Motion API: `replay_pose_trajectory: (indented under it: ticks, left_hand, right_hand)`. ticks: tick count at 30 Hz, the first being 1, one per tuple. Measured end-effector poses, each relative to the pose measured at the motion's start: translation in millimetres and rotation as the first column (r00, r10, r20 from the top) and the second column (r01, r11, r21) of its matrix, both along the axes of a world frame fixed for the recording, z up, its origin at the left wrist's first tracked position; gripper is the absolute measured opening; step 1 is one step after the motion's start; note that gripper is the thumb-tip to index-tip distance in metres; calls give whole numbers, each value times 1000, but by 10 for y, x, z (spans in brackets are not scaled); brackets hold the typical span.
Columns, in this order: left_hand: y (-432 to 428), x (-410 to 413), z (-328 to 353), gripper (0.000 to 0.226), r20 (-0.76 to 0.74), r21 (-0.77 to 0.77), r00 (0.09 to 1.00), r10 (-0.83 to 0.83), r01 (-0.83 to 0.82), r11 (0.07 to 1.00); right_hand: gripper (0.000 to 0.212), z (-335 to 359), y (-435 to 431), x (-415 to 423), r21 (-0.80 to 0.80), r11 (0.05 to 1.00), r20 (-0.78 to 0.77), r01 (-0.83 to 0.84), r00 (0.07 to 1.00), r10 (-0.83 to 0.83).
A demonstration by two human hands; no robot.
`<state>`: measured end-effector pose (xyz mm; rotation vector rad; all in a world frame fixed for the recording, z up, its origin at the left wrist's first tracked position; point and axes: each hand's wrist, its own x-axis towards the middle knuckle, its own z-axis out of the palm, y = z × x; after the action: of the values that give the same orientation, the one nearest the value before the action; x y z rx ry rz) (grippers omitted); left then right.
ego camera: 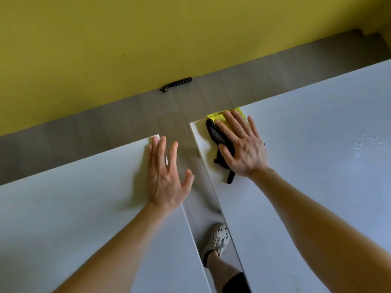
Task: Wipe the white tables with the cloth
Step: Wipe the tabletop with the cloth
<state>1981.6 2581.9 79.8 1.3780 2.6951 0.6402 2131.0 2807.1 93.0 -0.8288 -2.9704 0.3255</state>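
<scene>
Much of the yellow and black cloth [216, 117] was hidden beneath the right hand [241, 144], which pressed flat on it with fingers straight and spread. The cloth sat at the far left corner of the right white surface [306, 176], its yellow edge reaching the far rim. The left hand [167, 174] lay wide and held nothing, at the far right corner of the left white surface [74, 208], thumb out over the gap. Both surfaces were cut off by the frame. Between them showed grey floor [127, 127] and a pale shoe [218, 237], the leg partly hidden. A faint whitish smear [364, 144] marked the right surface. A small black object [177, 83] at the foot of the yellow wall [148, 39] was hard to identify.
</scene>
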Motion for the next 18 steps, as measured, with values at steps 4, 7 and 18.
replay_pose_trajectory:
  ticks: [4, 7, 18]
  left_hand:
    - [-307, -134, -21, 78, -73, -81, 996, -54, 48, 996]
    - [-383, -122, -59, 83, -145, -83, 984, 101, -113, 990]
    - [-354, -130, -58, 72, -161, -74, 982, 98, -111, 991]
  right_hand:
    - [69, 32, 20, -8, 9, 1000, 5, -30, 1000, 30]
    - [72, 24, -152, -78, 9, 989, -31, 148, 989, -148]
    - [73, 40, 190, -391, 30, 960, 78, -279, 958, 276]
